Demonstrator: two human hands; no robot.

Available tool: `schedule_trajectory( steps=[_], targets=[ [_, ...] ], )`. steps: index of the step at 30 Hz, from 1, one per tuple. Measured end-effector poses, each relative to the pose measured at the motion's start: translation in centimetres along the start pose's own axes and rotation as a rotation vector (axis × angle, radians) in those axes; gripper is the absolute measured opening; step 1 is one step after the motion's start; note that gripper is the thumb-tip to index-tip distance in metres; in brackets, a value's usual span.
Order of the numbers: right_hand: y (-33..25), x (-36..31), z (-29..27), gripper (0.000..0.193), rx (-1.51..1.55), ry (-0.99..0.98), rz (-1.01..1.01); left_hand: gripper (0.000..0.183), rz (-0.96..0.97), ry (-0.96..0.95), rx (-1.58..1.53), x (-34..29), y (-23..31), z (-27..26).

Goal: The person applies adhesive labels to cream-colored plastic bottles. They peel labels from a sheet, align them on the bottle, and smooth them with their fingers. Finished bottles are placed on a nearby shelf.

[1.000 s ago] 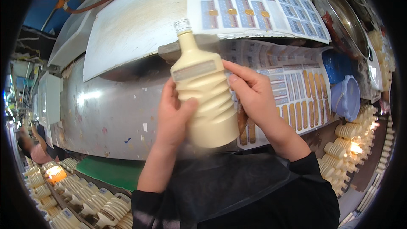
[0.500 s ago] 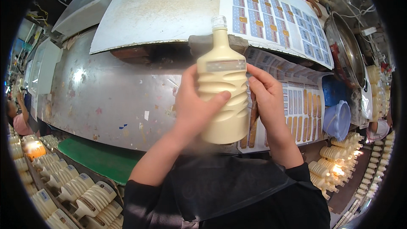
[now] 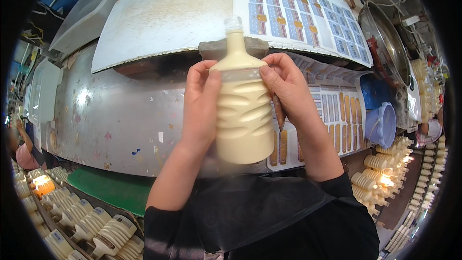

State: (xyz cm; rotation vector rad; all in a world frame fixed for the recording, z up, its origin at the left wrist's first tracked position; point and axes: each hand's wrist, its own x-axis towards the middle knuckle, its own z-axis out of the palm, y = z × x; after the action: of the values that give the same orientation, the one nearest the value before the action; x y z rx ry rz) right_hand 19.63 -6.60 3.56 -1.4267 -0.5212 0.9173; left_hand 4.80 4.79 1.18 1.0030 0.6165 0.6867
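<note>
A cream ribbed bottle with a clear threaded neck lies in front of me, its neck over a grey block. Across its upper body runs a greyish label strip. My left hand is closed on the bottle's left side, thumb at the label's left end. On the other side, my right hand has its thumb on the label's right end and its fingers curled. A brown pointed tool sticks out from under that hand; how it is gripped is partly hidden.
Label sheets lie on a white board and on the metal table. A lilac bucket and a steel basin stand right. Rows of similar bottles fill both lower sides. Other people are at the far edges.
My left hand has slid up from the bottle's middle, its thumb now at the label. My right thumb has come onto the label's other end. The view has shifted slightly.
</note>
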Motion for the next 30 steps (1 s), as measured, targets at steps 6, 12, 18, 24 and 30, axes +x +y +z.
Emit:
schedule_trajectory(
  steps=[6,12,18,24,30],
  targets=[
    [0.52,0.19,-0.16,0.026,0.003,-0.028,-0.025,0.028,-0.007,0.012,-0.080,0.08,-0.24,0.02],
    [0.73,0.52,-0.32,0.026,-0.011,-0.023,-0.017,0.023,0.016,0.050,-0.027,0.25,-0.48,0.08],
    [0.40,0.28,-0.26,0.028,-0.065,-0.049,-0.042,0.025,0.036,0.041,0.009,0.32,-0.85,-0.18],
    [0.41,0.36,-0.12,0.031,-0.053,-0.033,-0.030,0.024,0.069,0.013,0.021,0.33,-0.99,-0.38],
    [0.55,0.18,-1.02,0.029,-0.072,-0.054,-0.052,0.026,0.034,0.047,0.018,0.40,-0.73,-0.17]
  ],
)
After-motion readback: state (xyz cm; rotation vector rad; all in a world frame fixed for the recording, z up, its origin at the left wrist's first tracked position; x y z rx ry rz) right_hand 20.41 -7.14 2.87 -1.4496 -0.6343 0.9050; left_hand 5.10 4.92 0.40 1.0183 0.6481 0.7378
